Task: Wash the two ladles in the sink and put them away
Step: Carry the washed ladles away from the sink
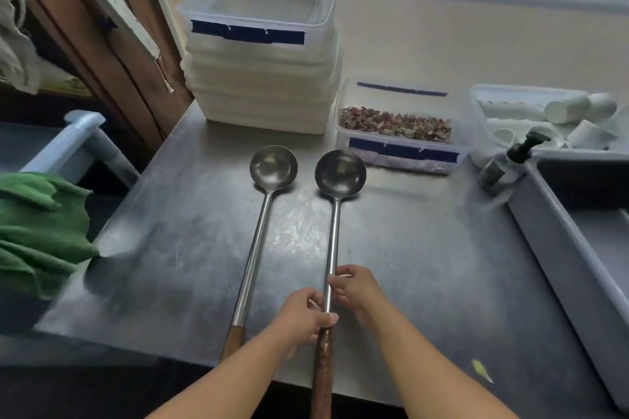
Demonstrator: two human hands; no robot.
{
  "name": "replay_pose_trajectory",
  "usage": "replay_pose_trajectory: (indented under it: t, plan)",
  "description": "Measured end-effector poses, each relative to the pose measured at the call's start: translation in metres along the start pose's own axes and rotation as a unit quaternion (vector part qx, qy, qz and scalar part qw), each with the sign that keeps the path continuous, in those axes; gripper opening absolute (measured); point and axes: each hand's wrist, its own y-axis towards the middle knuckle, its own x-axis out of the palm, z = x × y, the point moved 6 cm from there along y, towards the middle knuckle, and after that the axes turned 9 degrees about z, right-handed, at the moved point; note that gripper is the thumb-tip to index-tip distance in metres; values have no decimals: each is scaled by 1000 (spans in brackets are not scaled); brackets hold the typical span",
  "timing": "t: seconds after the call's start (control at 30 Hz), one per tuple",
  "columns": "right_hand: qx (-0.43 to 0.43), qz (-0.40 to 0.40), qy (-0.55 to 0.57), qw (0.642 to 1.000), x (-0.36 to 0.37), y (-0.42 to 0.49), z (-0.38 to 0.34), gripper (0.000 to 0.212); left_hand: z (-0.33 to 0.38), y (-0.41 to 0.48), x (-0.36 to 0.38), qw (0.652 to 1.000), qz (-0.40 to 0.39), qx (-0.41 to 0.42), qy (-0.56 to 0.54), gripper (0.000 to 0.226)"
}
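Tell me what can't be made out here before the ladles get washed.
Head view only.
Grey sink basin: cut off by the right edge; tap unseen.
Right wooden-handled steel ladle: handle end cut by the bottom edge.
Left wooden-handled steel ladle: handle end behind the left arm.
Dark pump bottle: label blurred.

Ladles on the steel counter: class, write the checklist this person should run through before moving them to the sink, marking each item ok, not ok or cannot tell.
1. Firm hold on the right-hand ladle: the left hand and the right hand both grip its shaft. Ok.
2. Left-hand ladle in hand: it lies untouched on the counter. Not ok.
3. Way to the sink: only bare counter lies between the held ladle and the sink. Ok.
4. Soap within reach: the pump bottle stands by the sink's corner. Ok.
5. Room inside the sink: mostly out of frame. Cannot tell.
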Motion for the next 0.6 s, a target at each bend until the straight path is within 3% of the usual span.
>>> replay_pose_trajectory:
  t: [0.1,0.23,0.37,0.6]
  plan:
    - [-7,24,-55,998,1,3,6,9,-5,4,1,998,17,11,62,23]
    - [-68,58,-236,968,7,1,6,11,-14,8,6,981,48,36,183,31]
    - [-120,71,-280,950,13,0,1,14,-12,12,3,970,78,64,219,35]
    - [-127,78,-296,943,11,4,3,20,-9,6,8,962,69,101,243,36]
